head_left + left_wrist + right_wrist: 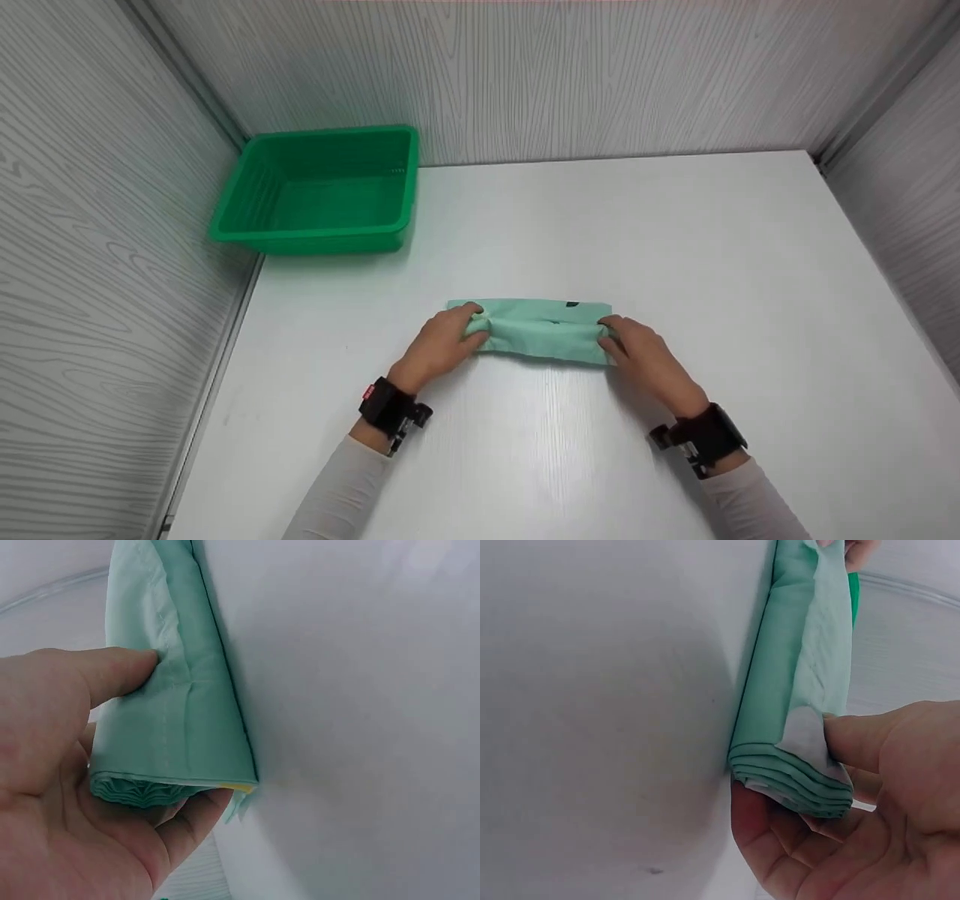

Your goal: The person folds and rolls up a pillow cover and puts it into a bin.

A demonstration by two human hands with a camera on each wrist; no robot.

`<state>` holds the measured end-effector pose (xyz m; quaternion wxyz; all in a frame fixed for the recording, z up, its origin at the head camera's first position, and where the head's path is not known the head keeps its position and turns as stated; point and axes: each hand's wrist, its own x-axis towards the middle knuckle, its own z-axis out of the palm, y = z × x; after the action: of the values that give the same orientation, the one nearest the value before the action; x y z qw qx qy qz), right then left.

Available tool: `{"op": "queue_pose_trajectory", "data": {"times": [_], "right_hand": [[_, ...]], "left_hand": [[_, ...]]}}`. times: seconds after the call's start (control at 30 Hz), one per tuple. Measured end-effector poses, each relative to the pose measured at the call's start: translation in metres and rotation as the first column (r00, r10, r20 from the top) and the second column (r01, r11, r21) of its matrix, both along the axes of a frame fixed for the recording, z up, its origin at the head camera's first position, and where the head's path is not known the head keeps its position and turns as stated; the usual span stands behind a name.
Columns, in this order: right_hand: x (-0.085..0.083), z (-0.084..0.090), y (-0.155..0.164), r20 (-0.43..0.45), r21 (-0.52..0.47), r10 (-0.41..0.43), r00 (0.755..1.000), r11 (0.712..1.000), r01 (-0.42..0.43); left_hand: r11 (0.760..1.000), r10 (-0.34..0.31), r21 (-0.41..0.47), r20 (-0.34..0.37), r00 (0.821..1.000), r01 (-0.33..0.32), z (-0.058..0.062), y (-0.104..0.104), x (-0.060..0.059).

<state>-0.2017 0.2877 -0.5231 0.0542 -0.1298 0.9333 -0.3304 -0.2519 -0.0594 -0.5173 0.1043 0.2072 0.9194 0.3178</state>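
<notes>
A mint-green cloth, folded into a long flat bundle, lies crosswise between the two hands. Its near edge sits close over the white table. At the left end my left hand grips it, thumb on top and fingers beneath. My right hand pinches the right end likewise, its thumb on a pale patch of the cloth. Several stacked layers show at both ends in the wrist views. A small dark mark is on the far strip, and a yellow bit at the left end.
A green plastic basket with nothing in it stands at the back left of the white table. Wood-grain panels rise at the back, left and right. Both wrists wear black camera straps.
</notes>
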Motion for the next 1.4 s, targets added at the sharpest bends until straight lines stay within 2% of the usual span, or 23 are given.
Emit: {"op": "queue_pose_trajectory", "data": {"times": [0.2, 0.4, 0.53, 0.67, 0.8, 0.9, 1.0, 1.1, 1.17, 1.27, 1.33, 1.4], "right_hand": [[0.001, -0.002, -0.001, -0.036, 0.021, -0.033, 0.999, 0.999, 0.034], [-0.002, -0.004, -0.003, -0.095, 0.043, -0.08, 0.992, 0.996, 0.084], [-0.003, -0.005, -0.002, -0.124, 0.032, -0.088, 0.988, 0.995, 0.093], [-0.006, -0.004, -0.001, -0.147, 0.02, -0.086, 0.985, 0.996, 0.09], [-0.008, -0.003, -0.003, -0.232, 0.043, -0.063, 0.971, 0.996, 0.075], [-0.005, -0.001, -0.009, -0.34, 0.068, -0.012, 0.94, 0.997, 0.037], [0.003, 0.003, -0.018, -0.427, 0.097, 0.08, 0.901, 0.994, -0.043], [0.012, 0.005, -0.028, -0.433, 0.155, 0.184, 0.882, 0.979, -0.128], [0.015, 0.003, -0.033, -0.402, 0.213, 0.242, 0.883, 0.963, -0.167], [0.018, -0.001, -0.033, -0.333, 0.283, 0.279, 0.901, 0.941, -0.187], [0.019, -0.004, -0.03, -0.299, 0.303, 0.284, 0.911, 0.934, -0.192], [0.017, -0.004, -0.027, -0.288, 0.291, 0.279, 0.916, 0.937, -0.194]], "left_hand": [[0.992, 0.121, 0.033, 0.057, 0.991, -0.123, -0.007, 0.001, -0.001], [0.983, 0.183, 0.019, 0.089, 0.979, -0.185, -0.007, 0.003, -0.006], [0.975, 0.222, 0.012, 0.085, 0.971, -0.224, -0.007, 0.005, -0.01], [0.967, 0.254, -0.012, 0.044, 0.966, -0.253, -0.008, 0.008, -0.012], [0.966, 0.251, -0.054, -0.036, 0.967, -0.253, -0.008, 0.01, -0.01], [0.966, 0.233, -0.088, -0.106, 0.967, -0.243, -0.009, 0.011, -0.007], [0.966, 0.219, -0.107, -0.153, 0.964, -0.236, -0.011, 0.012, -0.005], [0.962, 0.221, -0.122, -0.167, 0.961, -0.242, -0.014, 0.014, -0.003], [0.959, 0.231, -0.13, -0.158, 0.96, -0.252, -0.015, 0.016, -0.002], [0.958, 0.219, -0.154, -0.161, 0.962, -0.244, -0.017, 0.02, 0.002], [0.958, 0.183, -0.183, -0.202, 0.962, -0.22, -0.018, 0.023, 0.007], [0.958, 0.124, -0.215, -0.284, 0.951, -0.189, -0.017, 0.026, 0.01]]}}
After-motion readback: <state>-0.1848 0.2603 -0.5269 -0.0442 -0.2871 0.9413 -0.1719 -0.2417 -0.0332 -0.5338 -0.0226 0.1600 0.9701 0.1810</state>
